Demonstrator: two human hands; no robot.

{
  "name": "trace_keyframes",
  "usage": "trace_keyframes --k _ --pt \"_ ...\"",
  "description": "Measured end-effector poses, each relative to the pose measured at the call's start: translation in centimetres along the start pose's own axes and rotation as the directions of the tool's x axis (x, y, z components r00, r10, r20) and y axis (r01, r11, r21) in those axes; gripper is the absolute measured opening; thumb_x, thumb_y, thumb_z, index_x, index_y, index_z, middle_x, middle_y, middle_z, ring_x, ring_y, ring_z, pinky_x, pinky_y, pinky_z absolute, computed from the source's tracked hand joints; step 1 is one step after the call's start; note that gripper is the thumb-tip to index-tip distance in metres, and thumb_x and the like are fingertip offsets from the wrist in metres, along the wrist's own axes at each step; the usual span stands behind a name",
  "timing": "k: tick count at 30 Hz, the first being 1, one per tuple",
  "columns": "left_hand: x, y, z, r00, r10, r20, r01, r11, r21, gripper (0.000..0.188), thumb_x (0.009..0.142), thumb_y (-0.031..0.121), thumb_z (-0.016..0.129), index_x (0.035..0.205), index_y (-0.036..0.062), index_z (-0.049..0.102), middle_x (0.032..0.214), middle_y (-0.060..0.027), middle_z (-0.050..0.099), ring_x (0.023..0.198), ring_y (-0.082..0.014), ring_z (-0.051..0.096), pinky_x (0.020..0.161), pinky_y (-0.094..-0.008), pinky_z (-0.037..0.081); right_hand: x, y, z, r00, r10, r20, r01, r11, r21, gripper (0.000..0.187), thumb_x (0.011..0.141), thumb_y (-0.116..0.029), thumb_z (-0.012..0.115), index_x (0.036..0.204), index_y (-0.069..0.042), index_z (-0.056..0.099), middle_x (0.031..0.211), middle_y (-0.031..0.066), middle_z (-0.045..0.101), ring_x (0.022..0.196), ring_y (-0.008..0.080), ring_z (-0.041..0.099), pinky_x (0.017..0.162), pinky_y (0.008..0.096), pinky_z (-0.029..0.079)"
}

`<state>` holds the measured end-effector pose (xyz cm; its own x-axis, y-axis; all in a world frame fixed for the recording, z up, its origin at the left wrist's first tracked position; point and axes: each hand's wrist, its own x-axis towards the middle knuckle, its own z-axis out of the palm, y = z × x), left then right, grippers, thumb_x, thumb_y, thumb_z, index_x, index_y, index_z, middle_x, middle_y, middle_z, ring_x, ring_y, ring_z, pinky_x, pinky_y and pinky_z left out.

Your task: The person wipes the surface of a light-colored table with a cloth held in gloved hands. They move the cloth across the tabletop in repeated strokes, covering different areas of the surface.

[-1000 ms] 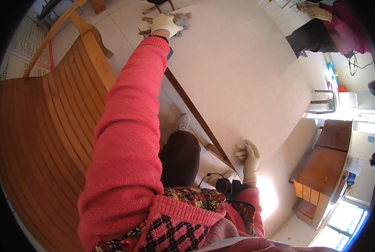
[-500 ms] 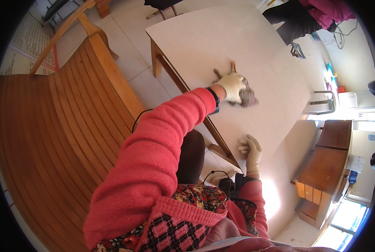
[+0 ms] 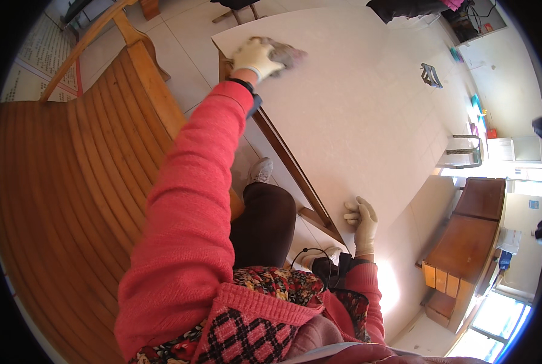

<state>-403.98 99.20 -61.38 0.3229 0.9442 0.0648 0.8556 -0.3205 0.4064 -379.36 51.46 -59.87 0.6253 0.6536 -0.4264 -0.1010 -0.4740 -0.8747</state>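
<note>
My left hand [image 3: 254,56], in a cream work glove, is closed on a crumpled grey cloth [image 3: 289,56] with a pinkish end. It presses the cloth to the top of a pale table [image 3: 338,109], close to the far left corner. My right hand [image 3: 362,221], gloved the same way, rests at the near edge of the table. Its fingers are loosely bent and apart, with nothing visible in them.
A slatted wooden bench [image 3: 89,182] stands along the left. Against the right wall is a brown wooden cabinet [image 3: 465,236]. A metal-framed chair [image 3: 465,151] stands beyond the table. Another person's dark clothing [image 3: 398,8] shows at the top.
My left hand has slid the cloth away from me and leftward, from mid-table to the far left corner. My right hand has stayed put. The other person has moved farther off at the top.
</note>
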Motion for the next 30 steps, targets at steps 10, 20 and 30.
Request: trace_keyframes --k 10,20,30 --pt "10.7 -6.2 -0.4 0.976 -0.21 -0.062 0.218 0.964 0.152 0.078 0.087 0.064 0.074 0.149 0.0201 0.06 0.153 -0.0087 0.057 0.141 -0.0329 0.055 0.112 -0.0537 0.048 0.4 0.2 0.0 0.998 0.042 -0.05 -0.041 0.999 0.021 0.039 0.109 -0.02 0.051 0.136 0.005 0.062 0.103 0.0186 0.078 0.066 0.0153 0.069 0.058 0.0231 0.052" --pt "16.9 1.3 1.8 0.992 0.018 0.124 -0.033 0.992 0.119 0.08 0.089 0.064 0.07 0.153 0.0169 0.057 0.159 -0.0151 0.051 0.143 -0.0353 0.053 0.116 -0.0488 0.046 0.9 0.2 -0.4 0.993 0.115 -0.04 -0.113 0.993 0.042 0.032 0.109 -0.013 0.05 0.133 0.005 0.062 0.1 0.0191 0.079 0.064 0.0175 0.071 0.056 0.0249 0.055" --pt "10.6 8.4 4.0 0.919 0.338 0.202 -0.335 0.941 -0.048 0.082 0.08 0.066 0.077 0.14 0.0115 0.068 0.147 -0.021 0.058 0.137 -0.0397 0.055 0.116 -0.0453 0.045 0.8 -0.5 0.0 0.994 0.107 -0.03 -0.107 0.994 0.009 0.035 0.109 -0.016 0.05 0.135 0.005 0.062 0.099 0.0168 0.079 0.064 0.0161 0.071 0.054 0.0236 0.053"
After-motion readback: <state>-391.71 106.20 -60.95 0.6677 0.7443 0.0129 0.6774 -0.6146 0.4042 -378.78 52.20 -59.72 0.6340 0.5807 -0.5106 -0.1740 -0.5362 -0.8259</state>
